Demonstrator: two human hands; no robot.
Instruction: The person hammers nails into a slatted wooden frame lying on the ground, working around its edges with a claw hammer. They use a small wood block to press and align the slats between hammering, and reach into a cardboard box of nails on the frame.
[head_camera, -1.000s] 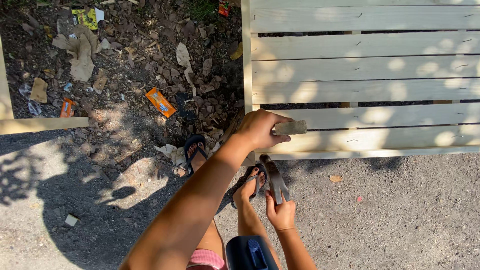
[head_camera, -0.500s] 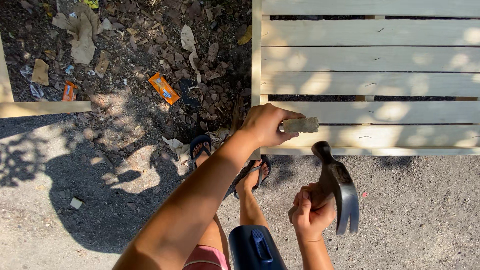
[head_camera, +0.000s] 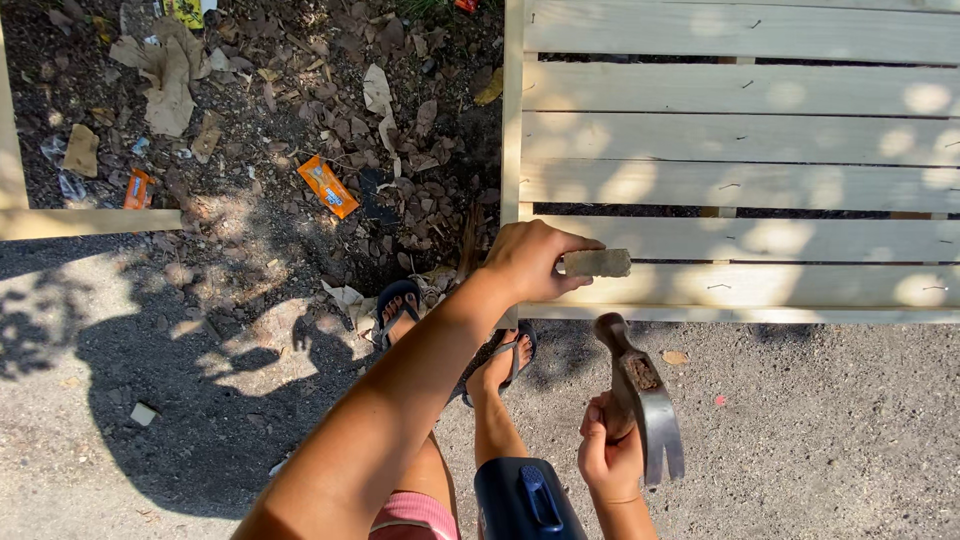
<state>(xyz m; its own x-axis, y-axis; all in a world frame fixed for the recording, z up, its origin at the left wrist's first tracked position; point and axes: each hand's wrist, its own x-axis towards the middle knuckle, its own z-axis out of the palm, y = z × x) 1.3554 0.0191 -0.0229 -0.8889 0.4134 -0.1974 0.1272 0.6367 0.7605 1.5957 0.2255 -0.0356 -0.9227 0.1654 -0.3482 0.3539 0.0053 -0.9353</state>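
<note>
My left hand (head_camera: 532, 258) reaches forward and grips a small grey block (head_camera: 598, 263), holding it against the gap between two pale wooden slats of a slatted frame (head_camera: 740, 145). My right hand (head_camera: 606, 455) is low in the view, closed around the handle of a claw hammer (head_camera: 642, 395). The hammer's metal head points up and away from me, just below the frame's near edge. Small nails stick out of the slats here and there.
My feet in dark flip-flops (head_camera: 395, 305) stand on grey gravel beside the frame. A dark blue object (head_camera: 525, 500) sits at my lap. Bare soil with dry leaves, paper scraps and an orange wrapper (head_camera: 327, 186) lies to the left. A pale wooden beam (head_camera: 88, 222) runs at the far left.
The hammer has swung up from hanging low near my foot to upright in my right hand. My left hand stays on the block at the slats.
</note>
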